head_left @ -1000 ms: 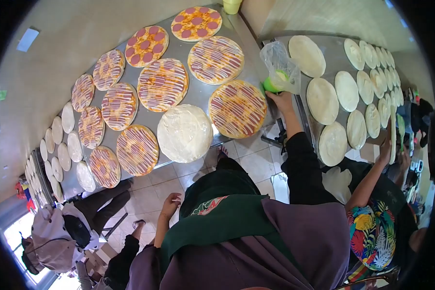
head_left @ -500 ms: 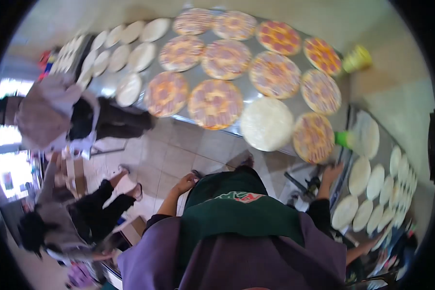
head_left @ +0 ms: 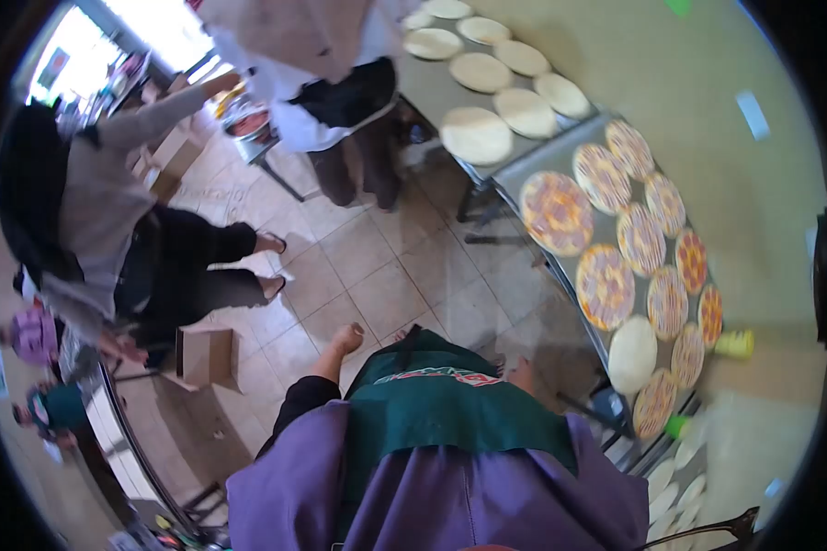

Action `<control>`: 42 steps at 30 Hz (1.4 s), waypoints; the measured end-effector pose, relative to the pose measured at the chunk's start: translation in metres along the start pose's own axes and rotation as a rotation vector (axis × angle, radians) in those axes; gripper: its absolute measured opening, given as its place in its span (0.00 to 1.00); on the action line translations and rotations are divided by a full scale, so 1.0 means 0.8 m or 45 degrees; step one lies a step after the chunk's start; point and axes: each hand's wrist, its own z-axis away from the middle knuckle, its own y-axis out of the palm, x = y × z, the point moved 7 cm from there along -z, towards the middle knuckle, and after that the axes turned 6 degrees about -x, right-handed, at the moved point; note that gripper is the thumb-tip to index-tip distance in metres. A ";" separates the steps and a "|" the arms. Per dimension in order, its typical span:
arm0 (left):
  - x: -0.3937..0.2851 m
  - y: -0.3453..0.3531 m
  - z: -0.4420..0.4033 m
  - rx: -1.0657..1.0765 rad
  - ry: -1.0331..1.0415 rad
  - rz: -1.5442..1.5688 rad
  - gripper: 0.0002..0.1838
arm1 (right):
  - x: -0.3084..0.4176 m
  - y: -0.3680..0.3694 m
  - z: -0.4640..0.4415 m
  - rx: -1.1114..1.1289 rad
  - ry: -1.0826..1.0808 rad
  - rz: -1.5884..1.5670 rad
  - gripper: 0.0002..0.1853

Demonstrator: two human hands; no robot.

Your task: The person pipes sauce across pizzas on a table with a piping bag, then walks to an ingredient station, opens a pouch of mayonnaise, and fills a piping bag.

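Observation:
My left hand [head_left: 347,338] hangs in front of me over the tiled floor, its fingers curled in with nothing in them. Low beside the green apron [head_left: 450,390] is my right hand [head_left: 521,375], partly covered, its fingers not clear. Nearest to that hand is a metal table [head_left: 560,151] against the wall. Several topped pizzas lie on it, including a pizza [head_left: 606,286] at the front edge. A plain dough base [head_left: 633,354] sits among them, with another topped pizza [head_left: 655,404] just beyond.
Plain bases [head_left: 477,136] cover another table at the top. A yellow container [head_left: 734,344] stands by the wall. One person [head_left: 340,92] is beside the far table, another person [head_left: 138,202] at left. An open cardboard box [head_left: 205,356] sits on the floor.
My view has swung left, so the pizza table now lies to my right and more floor shows. My right hand has moved from the table edge to beside my apron.

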 end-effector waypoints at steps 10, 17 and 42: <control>0.271 -0.088 0.062 -0.564 -0.633 0.474 0.14 | 0.388 0.077 -0.172 0.230 -0.609 -0.373 0.24; 0.262 -0.078 0.065 -0.306 -0.713 0.371 0.17 | 0.611 0.125 -0.185 0.519 -1.021 -0.475 0.21; 0.322 -0.553 -0.360 -0.543 -0.302 1.001 0.11 | 1.122 0.268 -0.358 0.199 -1.020 -0.476 0.29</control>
